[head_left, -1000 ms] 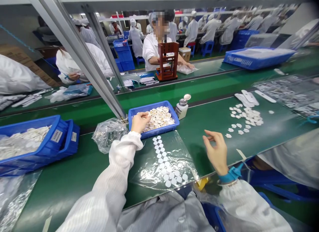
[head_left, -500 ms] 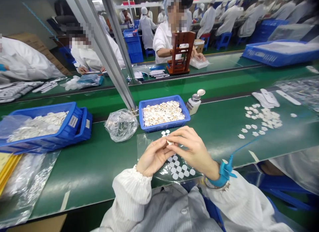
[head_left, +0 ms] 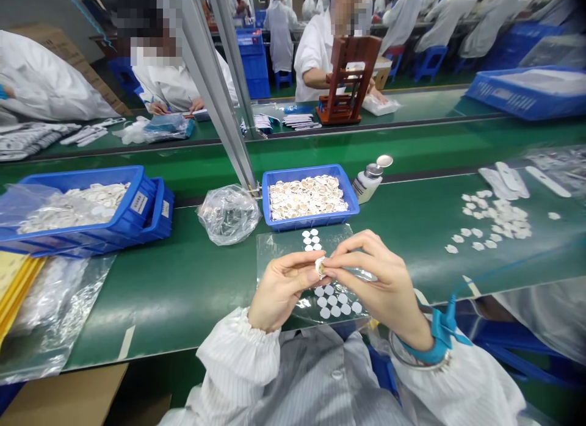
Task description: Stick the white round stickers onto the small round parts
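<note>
Between my two hands, above the bench, is a small round white piece (head_left: 320, 267) with a tan or gold-looking face. My left hand (head_left: 287, 284) grips its left edge with thumb and fingers. From the other side, my right hand (head_left: 375, 278) pinches it with thumb and forefinger; a blue wrist strap (head_left: 437, 337) circles that wrist. Beneath the hands lies a clear plastic sheet (head_left: 270, 249) with rows of round white stickers (head_left: 334, 301). Just behind it stands a blue tray (head_left: 315, 221) filled with similar round pieces (head_left: 306, 197).
A white pump bottle (head_left: 367, 183) with its lid up stands right of the tray, a crumpled plastic bag (head_left: 229, 215) left of it. Blue bins (head_left: 146, 197) sit far left. Loose white pieces (head_left: 508, 218) lie at right. A metal post (head_left: 215, 102) rises behind; co-workers sit across.
The view has tilted down, and the scene sits slightly farther right. My fingers have turned the small round piece so its tan face shows; my right hand has drawn a little to the right.
</note>
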{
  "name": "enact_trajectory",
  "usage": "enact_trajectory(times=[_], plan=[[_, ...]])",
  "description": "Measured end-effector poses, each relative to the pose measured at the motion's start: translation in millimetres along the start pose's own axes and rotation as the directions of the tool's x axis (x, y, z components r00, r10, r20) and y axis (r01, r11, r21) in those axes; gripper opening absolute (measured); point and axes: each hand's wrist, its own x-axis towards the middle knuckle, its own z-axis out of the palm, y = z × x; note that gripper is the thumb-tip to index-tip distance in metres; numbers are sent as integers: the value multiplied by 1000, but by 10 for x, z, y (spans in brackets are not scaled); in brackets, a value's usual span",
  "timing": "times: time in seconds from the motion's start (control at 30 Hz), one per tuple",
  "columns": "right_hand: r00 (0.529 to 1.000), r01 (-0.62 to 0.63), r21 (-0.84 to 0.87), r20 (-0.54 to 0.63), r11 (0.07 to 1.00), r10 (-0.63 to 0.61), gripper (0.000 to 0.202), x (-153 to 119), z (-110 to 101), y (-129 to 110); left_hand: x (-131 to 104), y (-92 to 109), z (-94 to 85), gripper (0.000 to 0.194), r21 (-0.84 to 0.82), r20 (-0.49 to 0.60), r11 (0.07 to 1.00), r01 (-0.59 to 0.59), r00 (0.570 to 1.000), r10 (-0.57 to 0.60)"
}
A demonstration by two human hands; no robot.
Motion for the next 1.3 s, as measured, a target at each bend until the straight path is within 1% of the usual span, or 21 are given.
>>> enact_trajectory(times=[0.13, 0.23, 0.37, 0.57, 0.77, 0.9, 1.0, 1.13, 1.23, 1.3], plan=[[1000, 26, -53, 1, 998, -26, 11, -7, -19, -40, -51, 6, 43, 21, 90, -54, 994, -63, 996, 68], [999, 34, -66, -24, 997, -36, 13, -23, -16, -59, -68, 7, 64, 19, 123, -80, 987, -106, 990, 116], [998, 35, -52, -53, 998, -37, 16, -39, -7, -72, -86, 25, 77, 17, 178, -66, 974, -137, 986, 150], [998, 41, -54, -43, 998, -44, 17, -47, -20, -80, -118, 32, 71, 17, 240, -55, 959, -149, 985, 166], [998, 31, -77, -50, 997, -35, 16, -53, -37, -104, -146, 43, 73, 16, 339, -35, 915, -216, 970, 242], [999, 37, -58, -7, 998, -37, 13, -30, -64, -94, -155, 47, 78, 18, 353, -39, 911, -215, 969, 244], [997, -4, -26, 77, 1000, 6, 9, -16, -102, -69, -174, 49, 71, 19, 351, -43, 918, -187, 976, 215], [982, -43, 1, 186, 999, 42, 7, -9, -148, -56, -198, 45, 51, 19, 331, -25, 934, -134, 988, 151], [972, -87, 22, 221, 996, 80, 8, -13, -147, -70, -195, 26, 40, 18, 298, -19, 947, -119, 991, 130], [974, -94, 45, 212, 995, 82, 9, -22, -126, -79, -189, 12, 38, 17, 267, -28, 957, -111, 992, 123]])
